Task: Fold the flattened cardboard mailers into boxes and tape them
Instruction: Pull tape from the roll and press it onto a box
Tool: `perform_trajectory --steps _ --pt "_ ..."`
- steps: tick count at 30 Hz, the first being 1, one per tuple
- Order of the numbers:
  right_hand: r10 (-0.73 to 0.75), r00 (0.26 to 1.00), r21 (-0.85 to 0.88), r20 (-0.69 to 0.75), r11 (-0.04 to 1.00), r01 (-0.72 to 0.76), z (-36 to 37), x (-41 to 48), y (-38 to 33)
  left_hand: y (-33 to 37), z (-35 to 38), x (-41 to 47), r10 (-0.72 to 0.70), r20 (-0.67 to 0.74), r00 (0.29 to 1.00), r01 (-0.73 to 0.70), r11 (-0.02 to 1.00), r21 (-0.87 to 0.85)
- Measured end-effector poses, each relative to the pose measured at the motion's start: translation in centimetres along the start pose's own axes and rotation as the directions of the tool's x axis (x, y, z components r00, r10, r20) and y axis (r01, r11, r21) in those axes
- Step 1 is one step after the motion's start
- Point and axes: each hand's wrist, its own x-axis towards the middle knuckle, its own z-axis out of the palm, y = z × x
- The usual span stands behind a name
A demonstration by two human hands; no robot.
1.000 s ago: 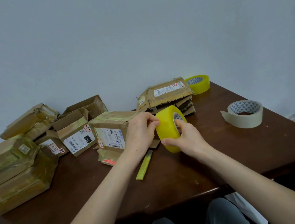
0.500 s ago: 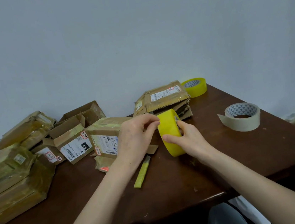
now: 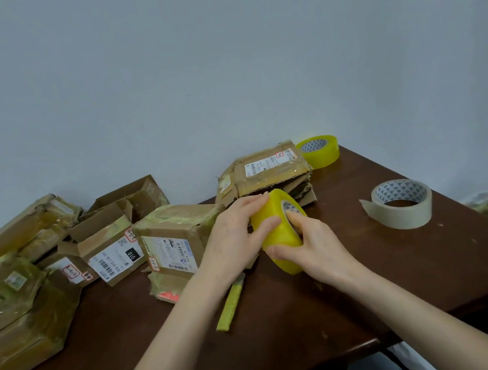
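Head view: a yellow tape roll (image 3: 276, 236) is held on edge just above the table (image 3: 371, 277), in front of the stack of flattened mailers (image 3: 269, 172). It is clamped by the right hand (image 3: 318, 249), with a finger hooked into the core and the thumb under the band, while the left hand (image 3: 231, 238) is curled over the far side with its thumb pressed on the outer face, probably to find the free end. If the end is picked at carelessly, the film could be split into a sliver or folded onto itself. A taped box (image 3: 175, 233) beside the left hand is sealed, so its contents are hidden. An open box (image 3: 110, 232) is left with flaps raised; nothing can be made out inside.
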Motion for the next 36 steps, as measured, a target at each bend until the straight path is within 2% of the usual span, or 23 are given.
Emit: perform_trajectory --steps 3,5,8,16,26,36 --pt "0.015 1.000 -0.044 -0.013 0.999 -0.015 -0.3 0.1 0.5 -0.1 1.2 -0.9 0.055 -0.141 0.989 -0.055 0.998 0.005" --pt "0.021 1.000 -0.065 -0.014 0.998 -0.021 -0.3 0.0 0.5 0.2 1.8 -1.2 0.011 -0.179 0.984 -0.024 0.997 -0.071" --pt "0.013 1.000 -0.095 -0.003 0.995 -0.013 -0.1 0.0 0.5 0.4 1.6 -0.8 -0.117 -0.177 0.977 0.074 0.970 -0.233" --pt "-0.009 1.000 -0.128 0.003 0.992 0.009 0.2 -0.3 0.6 0.7 1.2 -1.1 -0.279 -0.197 0.940 0.201 0.918 -0.342" --pt "-0.058 0.998 -0.130 -0.007 0.990 0.056 0.1 -0.9 0.4 1.2 0.2 -0.4 -0.257 -0.120 0.959 0.222 0.943 -0.248" --pt "-0.066 0.998 -0.108 0.007 0.992 0.066 -0.1 -1.2 0.9 1.4 -0.5 0.0 -0.205 0.018 0.979 0.205 0.962 -0.183"
